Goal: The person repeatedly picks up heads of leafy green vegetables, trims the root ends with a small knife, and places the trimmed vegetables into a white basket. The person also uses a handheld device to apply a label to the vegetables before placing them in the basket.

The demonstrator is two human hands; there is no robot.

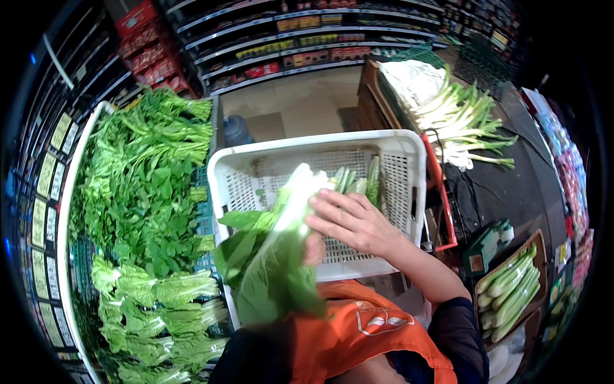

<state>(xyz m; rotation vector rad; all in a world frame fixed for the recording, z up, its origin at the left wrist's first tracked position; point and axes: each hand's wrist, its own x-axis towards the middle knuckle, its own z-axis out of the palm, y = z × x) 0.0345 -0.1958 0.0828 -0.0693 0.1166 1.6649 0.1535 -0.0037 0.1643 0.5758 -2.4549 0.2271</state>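
Note:
A leafy green vegetable with broad white stalks [268, 254] is held over a white perforated plastic basket [316, 139], its leaves hanging toward the orange apron. My left hand [314, 248] grips it from below, mostly hidden behind the leaves and my other hand. Across the pale stalk end, my right hand [352, 218] lies with its fingers extended and slightly apart, touching the stalks; whether it grips them is unclear. Inside the basket, at the far right, more green vegetables [373, 182] lie beyond my right hand.
Leafy greens [158, 168] and lettuce-like bunches [168, 317] fill the display at left. On the right stand a dark table [523, 192] with scallions [460, 120], a green tape dispenser [487, 245] and a tray of wrapped green stalks [511, 293]. A water jug [236, 130] is behind the basket.

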